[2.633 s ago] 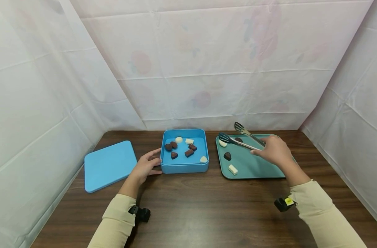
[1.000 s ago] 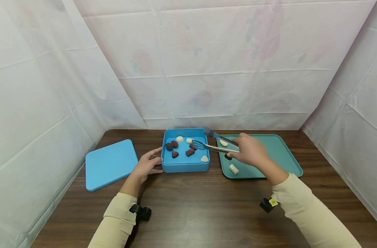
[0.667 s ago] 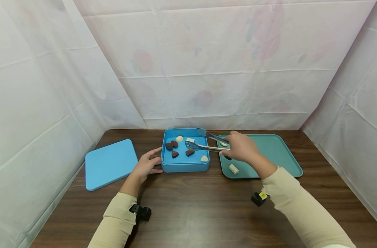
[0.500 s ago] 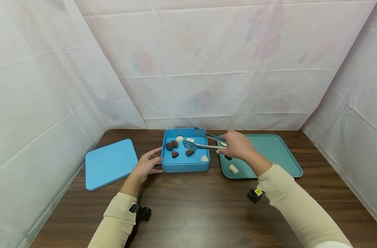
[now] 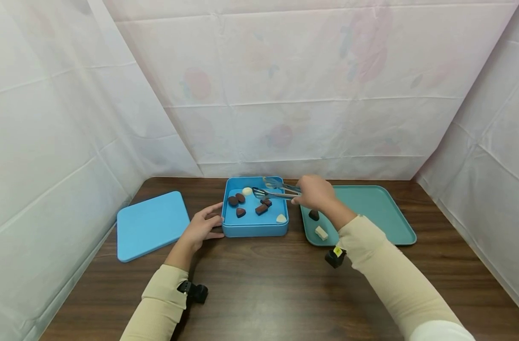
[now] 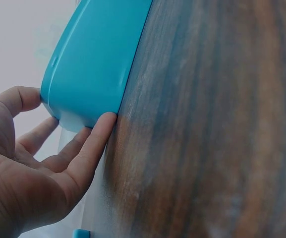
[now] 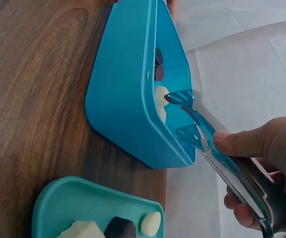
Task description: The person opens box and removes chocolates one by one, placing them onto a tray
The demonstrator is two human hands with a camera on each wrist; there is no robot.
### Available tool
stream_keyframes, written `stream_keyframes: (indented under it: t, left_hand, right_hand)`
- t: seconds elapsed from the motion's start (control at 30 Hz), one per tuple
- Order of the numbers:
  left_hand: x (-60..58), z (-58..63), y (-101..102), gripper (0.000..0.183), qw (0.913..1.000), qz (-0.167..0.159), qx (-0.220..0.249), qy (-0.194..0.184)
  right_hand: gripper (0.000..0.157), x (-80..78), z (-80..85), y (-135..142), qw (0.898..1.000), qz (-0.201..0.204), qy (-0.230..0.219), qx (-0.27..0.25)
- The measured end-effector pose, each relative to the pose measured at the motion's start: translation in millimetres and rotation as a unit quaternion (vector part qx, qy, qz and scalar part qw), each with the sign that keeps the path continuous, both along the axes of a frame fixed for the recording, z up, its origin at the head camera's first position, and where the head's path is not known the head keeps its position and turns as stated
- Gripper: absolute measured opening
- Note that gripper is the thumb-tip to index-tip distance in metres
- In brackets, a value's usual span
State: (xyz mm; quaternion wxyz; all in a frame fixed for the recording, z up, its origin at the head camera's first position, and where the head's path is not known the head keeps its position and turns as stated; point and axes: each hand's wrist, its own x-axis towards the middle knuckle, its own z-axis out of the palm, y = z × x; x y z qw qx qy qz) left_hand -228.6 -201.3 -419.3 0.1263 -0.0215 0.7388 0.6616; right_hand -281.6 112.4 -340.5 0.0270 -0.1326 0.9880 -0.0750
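My left hand (image 5: pixel 201 226) touches the left side of a blue box (image 5: pixel 255 230), fingertips against its corner in the left wrist view. Metal tongs (image 5: pixel 280 194) with slotted blue heads are gripped by my right hand (image 5: pixel 315 193); in the right wrist view the thumb lies along one arm. The tong heads are over the box's back right part, spread apart. Whether they touch a piece I cannot tell. Several dark chocolates (image 5: pixel 261 209) lie in the box with white ones, such as a white piece (image 5: pixel 281 218) at the front right. The tongs cover part of the contents.
Right of the box, a green tray (image 5: pixel 378 215) bears a dark chocolate (image 5: pixel 314 215), a white bar (image 5: pixel 321 232) and a white oval piece (image 7: pixel 150 224). The blue lid (image 5: pixel 152 226) lies flat at the left. White cloth (image 5: pixel 263 94) hangs behind the brown table (image 5: pixel 259 289).
My right hand has moved left with the tongs, from above the tray to over the box. Since half a second ago the tong heads have shifted slightly towards the back. My left hand stays put.
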Motion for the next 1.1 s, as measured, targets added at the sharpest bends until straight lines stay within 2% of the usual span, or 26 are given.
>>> stream_keyframes:
  t: [0.07, 0.23, 0.63, 0.77, 0.87, 1.0, 1.1]
  left_hand:
    - [1.3, 1.1, 0.1, 0.058, 1.0000, -0.002, 0.001, 0.003]
    - [0.1, -0.8, -0.1, 0.058, 1.0000, -0.002, 0.003, 0.000]
    - [1.3, -2.0, -0.8, 0.058, 0.9999, 0.001, 0.008, -0.007]
    - [1.6, -2.1, -1.7, 0.058, 0.9999, -0.001, 0.010, -0.009]
    - [2.0, -1.8, -1.7, 0.057, 0.9999, -0.002, 0.009, -0.009]
    - [2.5, -1.6, -1.4, 0.057, 1.0000, 0.000, 0.006, -0.008]
    - [2.5, -2.0, -1.1, 0.057, 0.9999, 0.000, 0.006, -0.008]
  right_hand:
    - [0.044, -2.8, 0.5, -3.7, 1.000, -0.001, 0.005, 0.004]
    - [0.025, -8.3, 2.1, -11.1, 1.000, 0.003, 0.005, 0.010]
    - [0.024, -15.8, 0.1, -18.9, 1.000, -0.001, -0.006, 0.026]
    - [0.035, -16.7, -1.9, -20.5, 1.000, -0.005, -0.011, 0.025]
    - [0.038, -16.6, -2.6, -21.1, 1.000, -0.008, -0.018, 0.021]
    - [0.032, -16.5, -4.1, -22.3, 0.999, -0.014, -0.027, 0.012]
    - [0.035, -16.1, -5.6, -23.0, 0.999, -0.020, -0.029, 0.010]
